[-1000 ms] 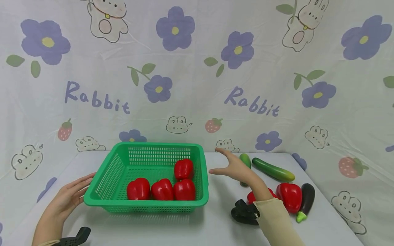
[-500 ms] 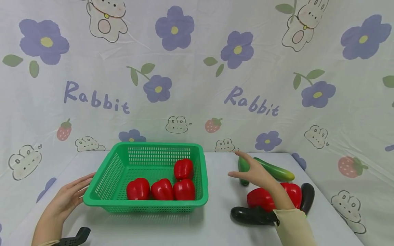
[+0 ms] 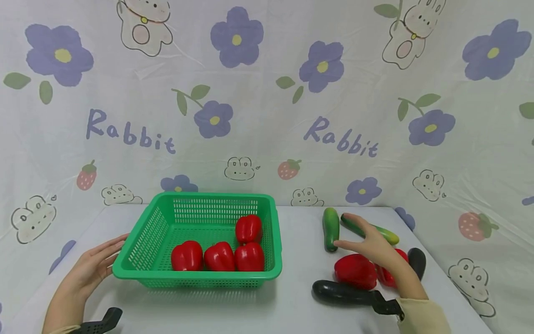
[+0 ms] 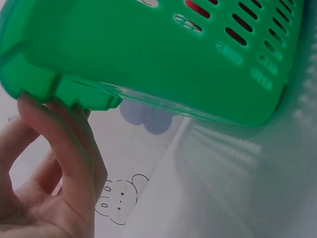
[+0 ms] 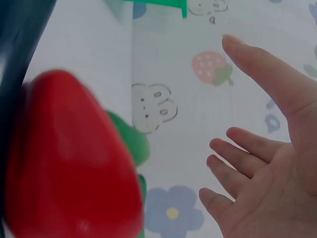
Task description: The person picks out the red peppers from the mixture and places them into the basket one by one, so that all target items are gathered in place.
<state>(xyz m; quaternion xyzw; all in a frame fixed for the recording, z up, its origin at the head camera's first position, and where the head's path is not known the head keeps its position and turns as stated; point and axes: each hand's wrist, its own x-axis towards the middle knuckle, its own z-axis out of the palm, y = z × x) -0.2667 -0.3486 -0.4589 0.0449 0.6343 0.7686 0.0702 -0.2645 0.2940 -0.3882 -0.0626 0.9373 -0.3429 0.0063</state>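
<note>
A green plastic basket (image 3: 197,274) holds several red bell peppers (image 3: 219,256), mostly along its near side. My left hand (image 3: 93,268) rests its fingertips against the basket's left rim; the left wrist view shows the fingers (image 4: 64,134) gently bent at the rim's underside. My right hand (image 3: 377,248), thumb and fingers spread, hovers over the vegetables on the right and holds nothing. Beneath it lies a red bell pepper (image 3: 355,271), large in the right wrist view; another red pepper (image 3: 387,274) is partly hidden by the forearm. A cucumber (image 3: 331,228) lies left of the hand.
A second cucumber (image 3: 388,235) lies behind the right hand, partly covered. One dark eggplant (image 3: 340,293) lies in front of the peppers and another eggplant (image 3: 416,260) at the far right. White table (image 3: 187,311) surface shows before the basket; a printed cloth (image 3: 267,116) hangs behind.
My right hand has moved from beside the basket's right rim rightward to above the loose vegetables, fingers still spread. My left hand and the basket have stayed in place.
</note>
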